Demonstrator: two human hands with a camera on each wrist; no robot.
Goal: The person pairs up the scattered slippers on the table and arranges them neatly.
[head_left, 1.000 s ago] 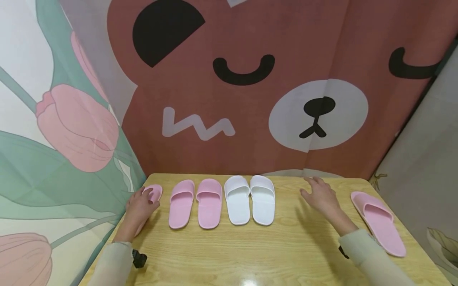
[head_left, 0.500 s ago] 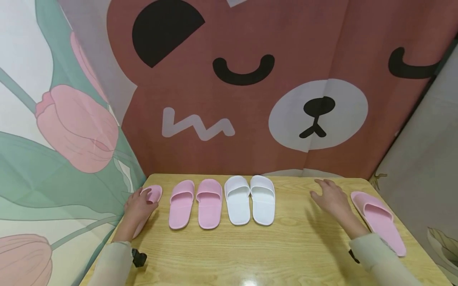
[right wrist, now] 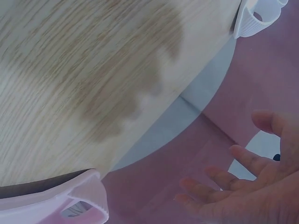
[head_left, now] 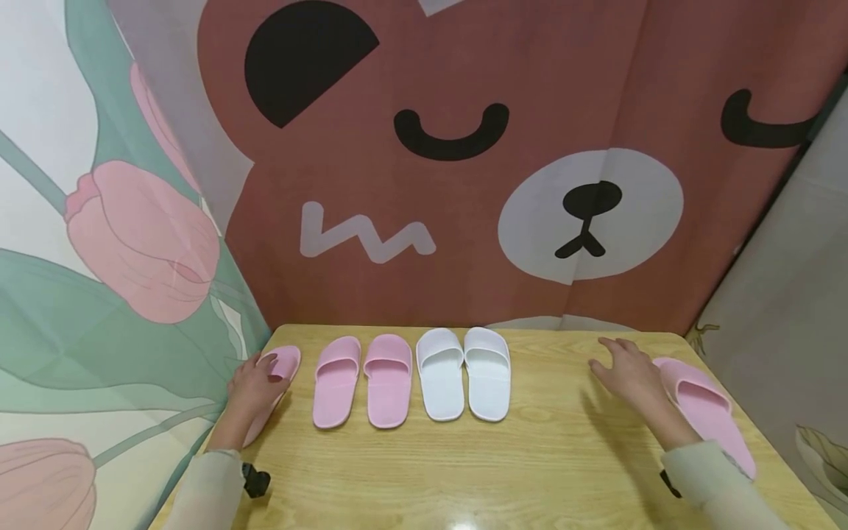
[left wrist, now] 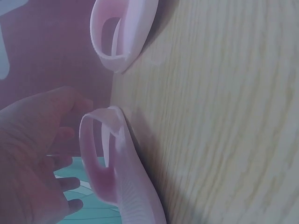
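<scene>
My left hand (head_left: 253, 388) hovers over the pink slipper (head_left: 288, 359) at the table's left edge and hides much of it. In the left wrist view its fingers are loosely spread beside that slipper's strap (left wrist: 96, 161), gripping nothing. Over the right part of the table my right hand (head_left: 628, 377) hangs with spread, slightly bent fingers, holding nothing. Just right of it lies another pink slipper (head_left: 712, 416), set at a slant and partly covered by the forearm. The right wrist view shows a gap between the fingers and this slipper's strap (right wrist: 88, 200).
Two pink slippers (head_left: 389, 394) stand side by side left of centre on the wooden table (head_left: 424, 471). Beside them is a pair of white slippers (head_left: 442, 386). A bear-print curtain (head_left: 364, 294) hangs behind the back edge; a tulip-print cloth (head_left: 146, 243) hangs on the left.
My right hand has moved to the right, closer to the slanted pink slipper. The left hand has shifted only slightly leftward over its slipper; the slippers have stayed in place.
</scene>
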